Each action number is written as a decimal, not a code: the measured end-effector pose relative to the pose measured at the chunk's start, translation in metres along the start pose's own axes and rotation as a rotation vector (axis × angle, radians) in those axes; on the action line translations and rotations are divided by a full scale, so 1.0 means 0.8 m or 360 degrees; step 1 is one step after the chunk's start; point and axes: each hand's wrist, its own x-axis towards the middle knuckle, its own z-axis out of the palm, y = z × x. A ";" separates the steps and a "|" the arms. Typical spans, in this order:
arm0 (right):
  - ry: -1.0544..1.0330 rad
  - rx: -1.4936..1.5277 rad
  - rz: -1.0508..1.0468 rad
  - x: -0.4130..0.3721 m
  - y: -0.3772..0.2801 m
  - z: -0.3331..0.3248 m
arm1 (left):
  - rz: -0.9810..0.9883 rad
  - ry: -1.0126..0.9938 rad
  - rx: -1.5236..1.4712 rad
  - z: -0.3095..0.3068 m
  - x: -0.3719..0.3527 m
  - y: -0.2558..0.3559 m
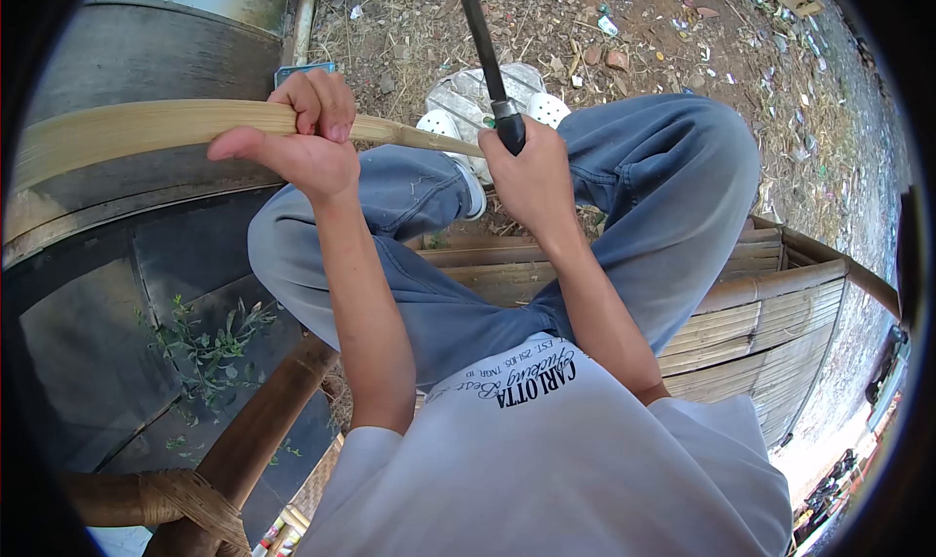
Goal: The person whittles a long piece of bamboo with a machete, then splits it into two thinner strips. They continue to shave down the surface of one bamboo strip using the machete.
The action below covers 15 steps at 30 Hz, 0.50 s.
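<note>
My left hand (317, 133) is curled over a long pale bamboo strip (127, 128), its thumb stretched along the near side. The strip runs from the left edge of view, curving slightly, and narrows toward my right hand. In my right hand (531, 172) is the black handle (508, 131) of a long knife, gripped in a fist. Its dark narrow blade (476, 31) points away from me, up past the top of view. The strip's thin end meets my right hand near the handle; whether the fingers there also hold it is hidden.
I sit on a bamboo bench (760, 294), knees apart in blue trousers (673, 196). White clogs (548, 109) rest on a pale slab. Littered ground (634, 31) lies ahead. At left are dark panels (88, 304), a leafy plant (214, 347) and a bamboo pole (253, 421).
</note>
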 end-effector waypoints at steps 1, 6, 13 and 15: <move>0.0140 0.0138 -0.0061 -0.010 -0.011 0.000 | 0.0004 -0.0018 0.0041 0.003 0.001 0.001; 0.0151 -0.0321 -0.0377 0.002 0.129 0.081 | 0.0015 -0.0126 0.0152 0.021 0.000 0.002; 0.0178 0.0150 -0.0127 -0.013 0.036 0.045 | 0.0074 0.0026 0.0148 0.032 -0.007 -0.006; 0.0064 -0.0003 -0.0191 -0.012 0.067 0.069 | 0.0144 0.0046 0.0157 0.045 -0.006 -0.006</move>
